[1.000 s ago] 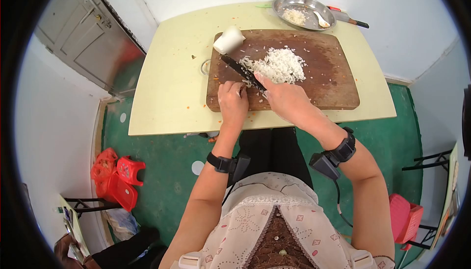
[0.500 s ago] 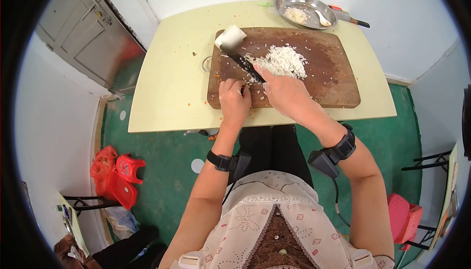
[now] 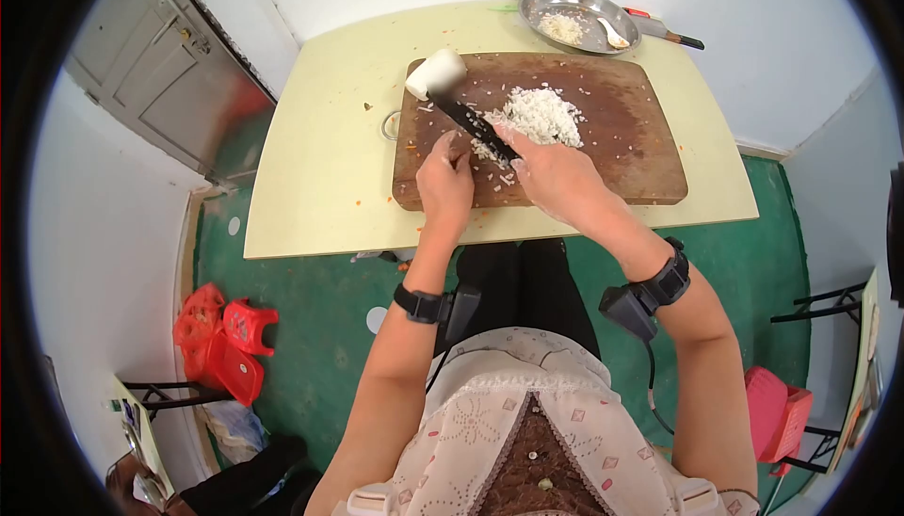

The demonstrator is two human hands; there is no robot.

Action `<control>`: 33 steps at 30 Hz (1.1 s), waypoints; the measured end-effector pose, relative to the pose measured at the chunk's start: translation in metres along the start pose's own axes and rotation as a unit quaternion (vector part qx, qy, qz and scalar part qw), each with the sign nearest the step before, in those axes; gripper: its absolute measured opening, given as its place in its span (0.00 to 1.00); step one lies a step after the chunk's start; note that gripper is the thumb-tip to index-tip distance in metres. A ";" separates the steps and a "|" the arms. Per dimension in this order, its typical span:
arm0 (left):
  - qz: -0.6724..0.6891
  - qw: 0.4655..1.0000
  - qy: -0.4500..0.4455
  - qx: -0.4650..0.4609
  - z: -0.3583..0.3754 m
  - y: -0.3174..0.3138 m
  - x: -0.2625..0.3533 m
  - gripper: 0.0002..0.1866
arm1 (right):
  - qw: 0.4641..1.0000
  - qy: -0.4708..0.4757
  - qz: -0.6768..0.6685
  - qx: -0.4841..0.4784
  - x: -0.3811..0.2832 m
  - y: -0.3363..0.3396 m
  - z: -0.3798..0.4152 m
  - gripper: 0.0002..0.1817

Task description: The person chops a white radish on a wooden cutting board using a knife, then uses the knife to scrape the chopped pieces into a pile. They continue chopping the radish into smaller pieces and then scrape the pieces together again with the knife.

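Observation:
A brown wooden cutting board (image 3: 612,182) bears a heap of chopped white vegetable (image 3: 541,119). My right hand (image 3: 560,177) is wrapped round the handle of a dark-bladed knife (image 3: 466,122), its blade slanting to the upper left. White bits cling to the blade and to my fingers. At the board's upper left corner lies a thick white piece, apparently radish (image 3: 433,73), close to the blade's far end; a blur covers part of that spot. My left hand (image 3: 445,185) is left of the knife, fingers loosely bent and thumb apart, nothing visible in it.
Behind the board, a round metal dish (image 3: 579,40) holds light chopped bits and a white spoon (image 3: 614,34). Another knife (image 3: 669,34) lies beside it. A metal ring (image 3: 391,125) is at the board's left edge. Red stools (image 3: 247,328) stand on the green floor.
My left hand has lifted and its fingers have uncurled, moving slightly away from the blade. The knife and my right hand have shifted only a little.

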State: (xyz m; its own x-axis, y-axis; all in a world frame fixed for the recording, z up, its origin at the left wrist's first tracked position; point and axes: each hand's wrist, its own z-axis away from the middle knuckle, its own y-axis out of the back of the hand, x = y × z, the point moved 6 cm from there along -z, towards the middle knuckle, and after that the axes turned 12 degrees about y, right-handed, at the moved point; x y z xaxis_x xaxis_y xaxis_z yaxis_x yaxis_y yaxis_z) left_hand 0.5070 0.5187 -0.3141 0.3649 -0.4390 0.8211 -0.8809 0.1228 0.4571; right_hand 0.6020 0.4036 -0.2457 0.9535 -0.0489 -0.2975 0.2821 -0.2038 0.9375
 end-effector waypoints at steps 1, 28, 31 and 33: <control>0.007 1.000 -0.012 0.011 0.002 0.004 -0.003 0.16 | 1.000 0.002 -0.006 0.005 -0.001 0.001 -0.001 0.27; -0.015 0.986 -0.153 0.062 0.019 0.019 0.002 0.06 | 1.000 0.015 -0.001 -0.015 -0.004 -0.012 -0.009 0.28; -0.001 0.991 -0.120 0.057 0.014 0.020 0.000 0.06 | 1.000 -0.012 -0.024 -0.004 -0.002 -0.007 -0.009 0.27; 0.012 0.992 -0.106 0.060 0.012 0.020 -0.002 0.06 | 1.000 0.009 -0.020 0.013 -0.002 -0.015 -0.008 0.27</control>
State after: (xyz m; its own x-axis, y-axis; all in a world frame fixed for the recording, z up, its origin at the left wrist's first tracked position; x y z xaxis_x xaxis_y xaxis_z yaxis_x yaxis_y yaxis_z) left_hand 0.4851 0.5108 -0.3106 0.2828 -0.6168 0.7346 -0.9229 0.0337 0.3837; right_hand 0.5966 0.4143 -0.2573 0.9435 -0.0226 -0.3305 0.3167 -0.2315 0.9198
